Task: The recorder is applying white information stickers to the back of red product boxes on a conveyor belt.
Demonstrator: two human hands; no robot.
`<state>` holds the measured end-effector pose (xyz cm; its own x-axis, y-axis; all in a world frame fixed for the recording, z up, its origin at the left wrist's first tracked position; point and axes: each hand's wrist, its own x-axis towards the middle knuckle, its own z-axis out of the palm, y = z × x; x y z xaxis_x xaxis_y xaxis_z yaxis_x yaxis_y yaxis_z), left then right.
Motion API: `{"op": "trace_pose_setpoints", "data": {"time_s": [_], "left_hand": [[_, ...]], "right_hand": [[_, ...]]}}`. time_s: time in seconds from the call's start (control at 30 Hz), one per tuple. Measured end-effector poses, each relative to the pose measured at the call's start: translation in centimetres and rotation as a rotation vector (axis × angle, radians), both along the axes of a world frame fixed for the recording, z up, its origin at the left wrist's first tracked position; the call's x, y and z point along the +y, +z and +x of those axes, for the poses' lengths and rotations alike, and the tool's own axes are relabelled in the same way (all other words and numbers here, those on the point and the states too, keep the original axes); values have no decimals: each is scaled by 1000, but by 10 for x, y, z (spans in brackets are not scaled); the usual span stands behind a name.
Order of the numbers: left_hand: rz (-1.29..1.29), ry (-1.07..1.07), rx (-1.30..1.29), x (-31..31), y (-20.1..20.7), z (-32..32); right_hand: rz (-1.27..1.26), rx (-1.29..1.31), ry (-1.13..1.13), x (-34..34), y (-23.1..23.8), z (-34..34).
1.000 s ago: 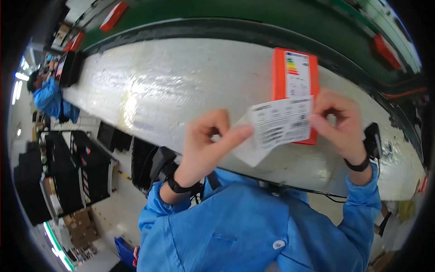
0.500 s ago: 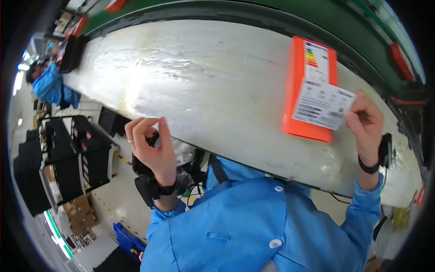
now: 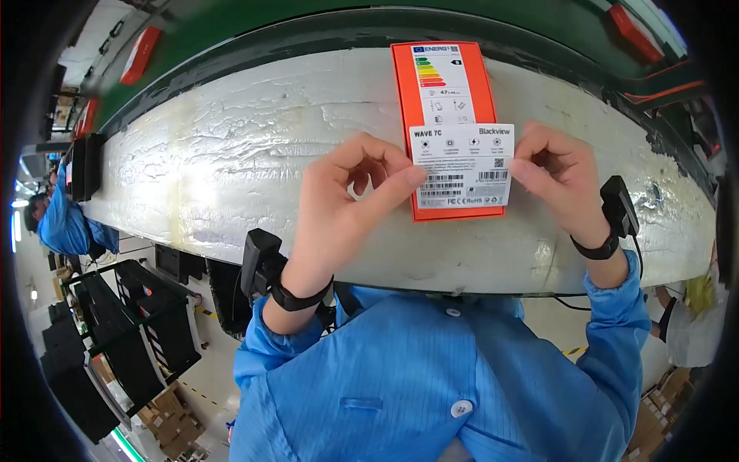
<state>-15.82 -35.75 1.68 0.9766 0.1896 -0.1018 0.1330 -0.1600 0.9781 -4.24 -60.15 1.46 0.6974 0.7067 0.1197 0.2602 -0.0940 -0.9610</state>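
An orange-red box lies on the pale, film-covered table, its long side pointing away from me. On its top is a white energy label with coloured bars. Over the box's near half spans a white printed sticker with small icons and barcodes. My left hand pinches the sticker's left edge between thumb and forefinger. At the right edge, the thumb and fingers of my right hand close on it. Whether the sticker touches the box beneath cannot be made out.
Beyond the table's dark edge runs a green surface with orange-red boxes on it. A black bin stands at the table's left end, near a person in blue. Black racks stand on the floor at left.
My left hand has come from the table's near edge to the sticker and taken its left edge. In view, box, sticker and right hand now sit further left, and the sticker lies straighter.
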Motion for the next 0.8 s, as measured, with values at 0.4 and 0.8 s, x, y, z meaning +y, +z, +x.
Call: {"op": "trace_pose_setpoints", "data": {"time_s": [0.4, 0.8], "left_hand": [[-297, 0, 115, -1, -8, 4], [-283, -8, 125, -1, -16, 3]], "right_hand": [[-133, 390, -46, 6, -8, -2], [-127, 382, -53, 6, -10, 0]]}}
